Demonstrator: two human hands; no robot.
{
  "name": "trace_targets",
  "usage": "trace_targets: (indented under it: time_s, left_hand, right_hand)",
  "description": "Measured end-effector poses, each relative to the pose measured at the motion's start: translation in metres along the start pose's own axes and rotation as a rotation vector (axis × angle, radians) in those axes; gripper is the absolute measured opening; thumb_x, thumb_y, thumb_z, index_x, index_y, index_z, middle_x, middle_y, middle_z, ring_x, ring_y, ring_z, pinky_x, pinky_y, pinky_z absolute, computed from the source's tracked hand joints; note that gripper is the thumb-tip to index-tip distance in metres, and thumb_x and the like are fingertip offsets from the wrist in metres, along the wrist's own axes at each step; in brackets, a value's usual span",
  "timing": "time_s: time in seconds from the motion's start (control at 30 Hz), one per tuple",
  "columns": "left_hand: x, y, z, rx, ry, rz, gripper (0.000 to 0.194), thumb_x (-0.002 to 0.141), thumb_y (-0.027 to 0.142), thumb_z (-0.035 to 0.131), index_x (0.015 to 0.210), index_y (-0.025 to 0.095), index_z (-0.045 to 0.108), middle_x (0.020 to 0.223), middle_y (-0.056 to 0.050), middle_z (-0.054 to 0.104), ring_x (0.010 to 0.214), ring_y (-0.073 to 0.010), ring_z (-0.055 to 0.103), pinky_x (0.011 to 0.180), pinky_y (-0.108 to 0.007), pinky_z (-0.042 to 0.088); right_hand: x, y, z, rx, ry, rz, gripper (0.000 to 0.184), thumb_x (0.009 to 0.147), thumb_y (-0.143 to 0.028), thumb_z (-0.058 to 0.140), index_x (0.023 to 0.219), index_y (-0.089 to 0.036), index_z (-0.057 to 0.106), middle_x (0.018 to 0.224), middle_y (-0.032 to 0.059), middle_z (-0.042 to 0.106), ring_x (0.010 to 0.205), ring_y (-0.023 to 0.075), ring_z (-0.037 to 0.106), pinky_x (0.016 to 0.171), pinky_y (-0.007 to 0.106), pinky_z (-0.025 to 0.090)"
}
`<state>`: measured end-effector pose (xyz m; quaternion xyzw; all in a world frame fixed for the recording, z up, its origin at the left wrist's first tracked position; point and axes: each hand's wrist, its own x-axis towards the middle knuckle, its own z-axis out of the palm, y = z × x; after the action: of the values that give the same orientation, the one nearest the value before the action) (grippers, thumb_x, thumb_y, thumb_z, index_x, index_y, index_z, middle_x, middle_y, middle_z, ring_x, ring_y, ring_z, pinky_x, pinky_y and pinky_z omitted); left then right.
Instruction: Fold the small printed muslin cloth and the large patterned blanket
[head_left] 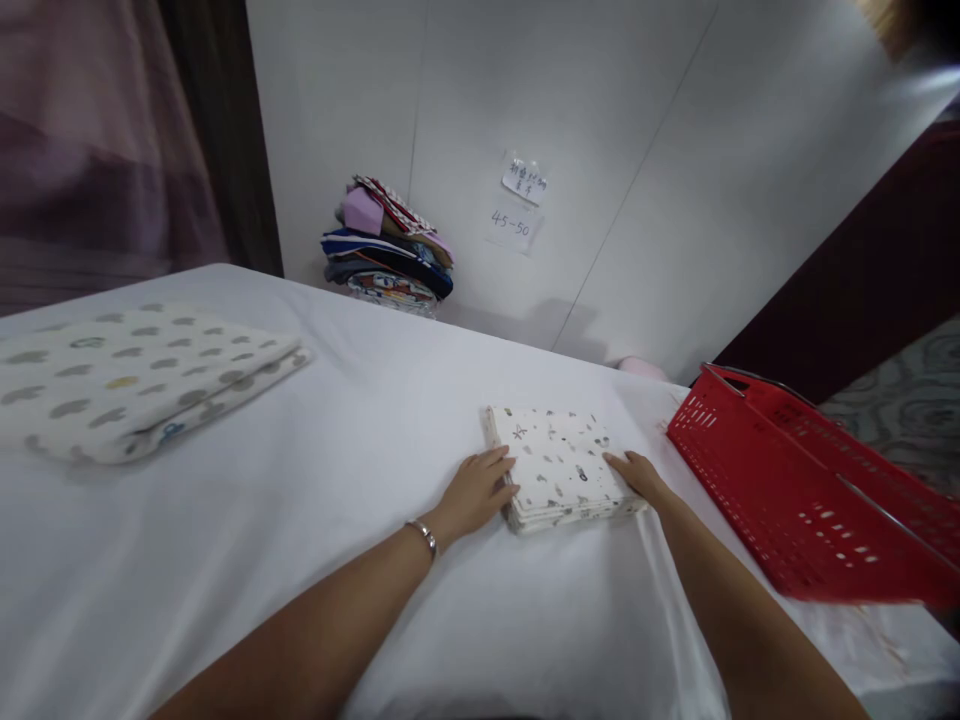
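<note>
A folded white cloth [562, 460] with small grey and brown prints lies flat on the white-covered table in front of me, its layers stacked in a neat rectangle. My left hand [476, 492], with a silver bracelet at the wrist, rests against the cloth's left edge, fingers stretched out and slightly apart. On the opposite side, my right hand [634, 474] touches the right edge, its fingers extended over the top; part of this hand is hidden. Neither hand lifts the cloth from the table.
A larger folded cloth [142, 375] with grey cloud-like shapes lies at the left. To the right stands a red perforated basket [795, 490]. Beyond the white table [360, 410], a pile of folded fabrics [386, 250] sits by the wall, near paper notes [517, 205].
</note>
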<state>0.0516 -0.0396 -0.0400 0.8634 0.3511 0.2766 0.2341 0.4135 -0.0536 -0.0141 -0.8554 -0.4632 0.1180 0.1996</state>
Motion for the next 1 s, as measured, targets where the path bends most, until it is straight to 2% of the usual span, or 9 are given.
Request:
trace_targets:
  time_s: [0.07,0.17,0.27,0.37,0.47,0.57,0.8,0.93,1.0]
  left_hand:
    - [0.001,-0.001,0.000,-0.046,0.026,-0.016,0.040,0.088,0.037,0.044,0.124,0.021,0.050,0.140,-0.007,0.042,0.127,-0.0211,0.039,0.105,-0.037,0.030]
    - [0.003,-0.002,0.001,-0.116,0.057,-0.058,0.037,0.087,0.031,0.045,0.122,0.021,0.051,0.140,-0.007,0.042,0.124,-0.0212,0.043,0.102,-0.035,0.034]
    - [0.005,-0.003,0.001,-0.204,0.103,-0.120,0.035,0.083,0.024,0.047,0.117,0.020,0.053,0.137,-0.006,0.044,0.113,-0.0195,0.051,0.093,-0.031,0.040]
    - [0.005,-0.001,-0.001,-0.248,0.142,-0.203,0.028,0.080,0.022,0.048,0.106,0.020,0.057,0.114,-0.005,0.059,0.087,-0.0158,0.059,0.076,-0.028,0.045]
    - [0.003,0.004,-0.004,-0.190,0.114,-0.241,0.013,0.079,0.024,0.047,0.082,0.019,0.059,0.080,-0.001,0.063,0.070,-0.0147,0.056,0.062,-0.026,0.040]
    - [0.000,0.010,-0.005,-0.157,0.062,-0.210,0.018,0.079,0.027,0.047,0.066,0.019,0.056,0.066,0.001,0.060,0.063,-0.0139,0.052,0.056,-0.024,0.034]
    - [-0.006,0.017,-0.003,-0.171,0.000,-0.163,0.023,0.079,0.034,0.048,0.065,0.019,0.059,0.064,0.002,0.062,0.061,-0.0129,0.052,0.055,-0.024,0.032]
    - [-0.006,0.018,-0.004,-0.174,-0.013,-0.147,0.024,0.078,0.036,0.049,0.066,0.020,0.061,0.066,0.002,0.063,0.063,-0.0132,0.053,0.056,-0.023,0.033]
    - [-0.006,0.017,-0.004,-0.173,-0.026,-0.150,0.023,0.077,0.036,0.049,0.066,0.020,0.062,0.067,0.002,0.063,0.063,-0.0133,0.053,0.056,-0.023,0.033]
  right_hand:
    - [-0.009,-0.008,0.001,-0.012,0.062,-0.083,0.060,0.073,-0.048,0.059,0.119,-0.009,0.056,0.121,0.0191,0.057,0.114,0.0311,0.051,0.098,0.041,0.037]
    - [-0.042,-0.028,0.012,0.123,0.152,-0.305,0.045,0.079,-0.043,0.051,0.112,-0.014,0.059,0.115,0.0136,0.061,0.106,0.0259,0.055,0.092,0.039,0.042]
    - [-0.091,-0.053,0.031,0.338,0.102,-0.525,0.032,0.080,-0.041,0.051,0.098,-0.018,0.063,0.101,0.0081,0.066,0.094,0.0221,0.059,0.084,0.037,0.047]
    - [-0.133,-0.074,0.045,0.405,0.048,-0.728,0.020,0.083,-0.034,0.052,0.093,-0.021,0.064,0.094,0.0058,0.065,0.089,0.0197,0.059,0.080,0.035,0.048]
    - [-0.153,-0.085,0.052,0.348,0.039,-0.858,0.016,0.084,-0.028,0.054,0.095,-0.023,0.064,0.094,0.0067,0.064,0.088,0.0195,0.058,0.077,0.035,0.048]
    - [-0.156,-0.090,0.054,0.235,0.033,-0.915,0.018,0.084,-0.027,0.056,0.098,-0.024,0.066,0.094,0.0068,0.064,0.090,0.0207,0.057,0.078,0.036,0.048]
    - [-0.151,-0.100,0.053,0.038,-0.015,-0.964,0.017,0.085,-0.023,0.055,0.095,-0.025,0.068,0.091,0.0052,0.064,0.085,0.0202,0.056,0.077,0.035,0.045]
    - [-0.151,-0.098,0.060,0.177,0.045,-0.926,0.014,0.086,-0.023,0.052,0.083,-0.022,0.066,0.081,0.0048,0.062,0.079,0.0186,0.056,0.071,0.033,0.045]
    - [-0.154,-0.095,0.064,0.288,0.114,-0.879,0.016,0.088,-0.023,0.049,0.084,-0.021,0.064,0.083,0.0051,0.061,0.080,0.0182,0.055,0.072,0.033,0.046]
